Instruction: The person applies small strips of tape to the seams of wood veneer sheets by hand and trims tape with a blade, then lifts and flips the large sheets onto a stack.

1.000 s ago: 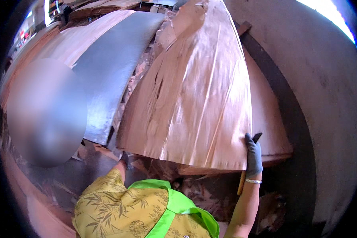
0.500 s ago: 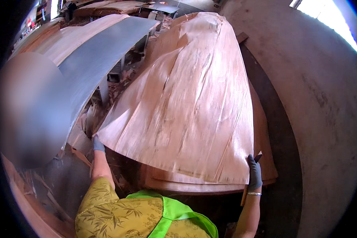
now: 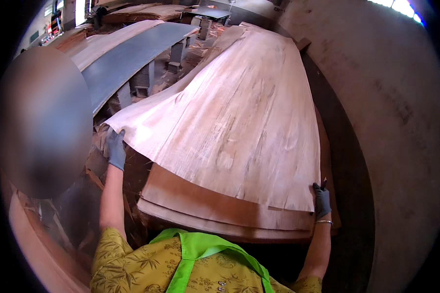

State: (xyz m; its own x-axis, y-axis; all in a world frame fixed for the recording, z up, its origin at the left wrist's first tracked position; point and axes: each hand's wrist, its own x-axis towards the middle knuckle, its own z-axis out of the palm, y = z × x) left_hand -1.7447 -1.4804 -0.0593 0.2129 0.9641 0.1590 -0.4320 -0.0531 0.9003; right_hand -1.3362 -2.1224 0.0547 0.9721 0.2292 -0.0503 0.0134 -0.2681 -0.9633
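A large, thin sheet of wood veneer [image 3: 239, 117], pale with darker grain streaks, stretches away in front of me. Its near left corner is raised, pinched in my gloved left hand [image 3: 115, 150]. My gloved right hand [image 3: 322, 200] is closed at the near right corner, and a small dark pointed object [image 3: 323, 183] juts up from that grip; its kind is unclear. Below the sheet lies a stack of reddish-brown veneer sheets [image 3: 190, 200], its near edge showing between my arms. The sheet hides the rest of the stack.
To the left runs a long grey-topped panel [image 3: 137, 51] on block supports [image 3: 144, 78], with wood scraps around them. More veneer [image 3: 142, 12] is piled at the far end. A bare wall [image 3: 376, 88] rises on the right. A blurred oval covers part of the left side.
Both hands have moved away from me with the sheet, the left one farther. The sheet's near edge has shifted forward, uncovering more of the stack.
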